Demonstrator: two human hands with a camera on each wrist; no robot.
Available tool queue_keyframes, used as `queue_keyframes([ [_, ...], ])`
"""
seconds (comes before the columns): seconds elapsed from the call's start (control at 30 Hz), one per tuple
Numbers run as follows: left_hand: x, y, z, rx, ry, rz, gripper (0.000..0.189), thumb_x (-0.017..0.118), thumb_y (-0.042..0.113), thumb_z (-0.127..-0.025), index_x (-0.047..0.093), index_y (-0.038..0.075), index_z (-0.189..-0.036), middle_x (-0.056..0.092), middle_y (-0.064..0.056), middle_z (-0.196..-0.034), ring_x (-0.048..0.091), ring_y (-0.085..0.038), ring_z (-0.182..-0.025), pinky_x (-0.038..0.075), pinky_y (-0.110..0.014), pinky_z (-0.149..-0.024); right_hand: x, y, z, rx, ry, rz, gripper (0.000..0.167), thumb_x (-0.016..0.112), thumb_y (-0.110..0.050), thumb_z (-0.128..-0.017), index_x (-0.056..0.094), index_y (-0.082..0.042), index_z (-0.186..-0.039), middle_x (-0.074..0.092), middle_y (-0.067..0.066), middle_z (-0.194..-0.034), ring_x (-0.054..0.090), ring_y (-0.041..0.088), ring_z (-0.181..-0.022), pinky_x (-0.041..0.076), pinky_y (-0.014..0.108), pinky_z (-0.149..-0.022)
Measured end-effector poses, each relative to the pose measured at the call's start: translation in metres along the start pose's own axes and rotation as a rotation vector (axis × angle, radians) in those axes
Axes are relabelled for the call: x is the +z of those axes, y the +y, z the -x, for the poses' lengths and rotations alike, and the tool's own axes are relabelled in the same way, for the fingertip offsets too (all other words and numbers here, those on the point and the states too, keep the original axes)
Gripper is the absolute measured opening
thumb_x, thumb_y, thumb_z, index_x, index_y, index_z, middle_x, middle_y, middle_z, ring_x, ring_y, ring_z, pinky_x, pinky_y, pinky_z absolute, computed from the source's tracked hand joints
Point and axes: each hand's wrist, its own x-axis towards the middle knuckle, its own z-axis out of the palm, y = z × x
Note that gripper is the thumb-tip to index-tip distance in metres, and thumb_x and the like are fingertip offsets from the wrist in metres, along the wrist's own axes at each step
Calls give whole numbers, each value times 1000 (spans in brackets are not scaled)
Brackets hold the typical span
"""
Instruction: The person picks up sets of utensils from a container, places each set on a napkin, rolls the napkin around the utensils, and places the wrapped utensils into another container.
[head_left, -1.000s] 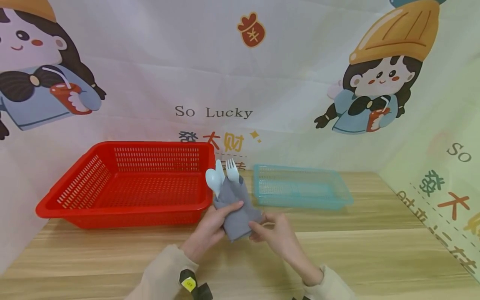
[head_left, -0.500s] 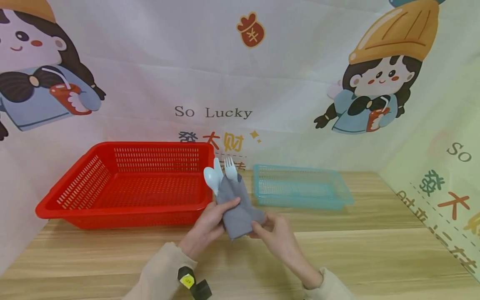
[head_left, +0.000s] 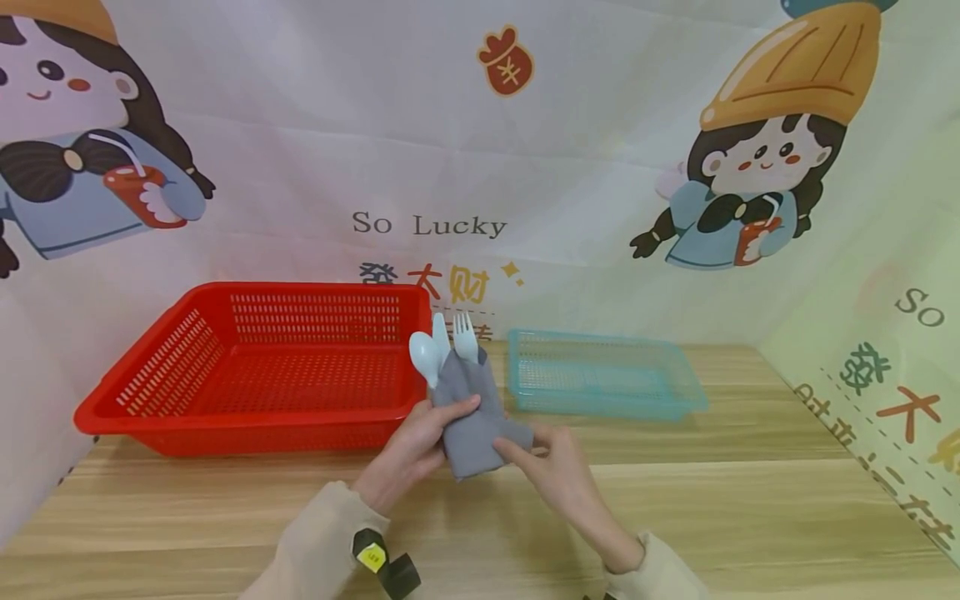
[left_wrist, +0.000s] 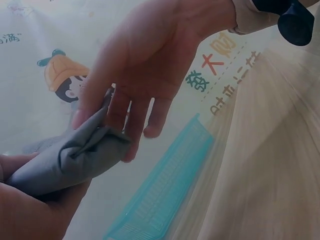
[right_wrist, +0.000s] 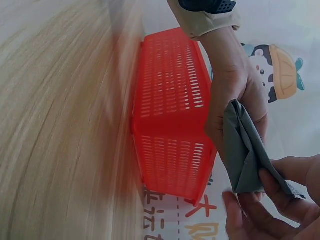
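Note:
In the head view a folded grey napkin (head_left: 468, 450) is wrapped as a pocket around the handles of a pale blue spoon (head_left: 425, 358), knife (head_left: 440, 332) and fork (head_left: 465, 337). Their heads stick out at its upper end. My left hand (head_left: 412, 446) grips the bundle from the left, thumb across its front. On the right, my right hand (head_left: 558, 471) pinches a flap of the napkin between thumb and fingers. The right wrist view shows the folded edge of the napkin (right_wrist: 245, 155) between both hands; most of the cutlery is hidden there.
Left of the bundle stands a large red plastic basket (head_left: 255, 423), its right end close behind the left hand. A shallow teal basket (head_left: 600, 404) sits at the back right. Both stand on the wooden table (head_left: 712, 517), before a printed cloth backdrop (head_left: 570, 208).
The right thumb has slid a little left over the napkin, and the flap now points farther out to the right. The left hand keeps its hold, the bundle shifting only slightly.

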Motion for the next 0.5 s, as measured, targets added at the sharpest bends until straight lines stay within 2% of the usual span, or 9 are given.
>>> queue_keyframes([
  [0.1,0,1,-1,-4,-12,-18,41,49,8,-89,35,-4,-127,49,-11,-116,55,-16,-95,40,-40,-93,0,-1,1,-22,4,-2,20,65,-21,-81,66,-1,-78,68,9,-76,62,12,-68,47,19,-57],
  [0.27,0,0,-2,-13,-12,-44,42,51,9,-89,37,-5,-126,50,-12,-116,55,-16,-95,40,-41,-94,0,-1,1,-7,16,-1,20,65,-20,-81,66,0,-79,68,9,-74,59,10,-63,45,19,-54],
  [0.37,-1,1,-3,-26,-17,-52,43,51,10,-89,36,-4,-127,49,-12,-118,54,-16,-96,39,-41,-95,1,-1,1,-14,25,6,21,64,-19,-81,66,2,-81,67,11,-74,62,12,-64,47,20,-56],
  [0.5,-3,1,-3,-35,-26,-59,44,52,11,-88,37,-2,-127,48,-11,-118,53,-17,-96,38,-40,-95,1,-1,1,-10,26,0,22,64,-19,-81,64,3,-81,67,11,-71,64,16,-63,45,19,-52],
])
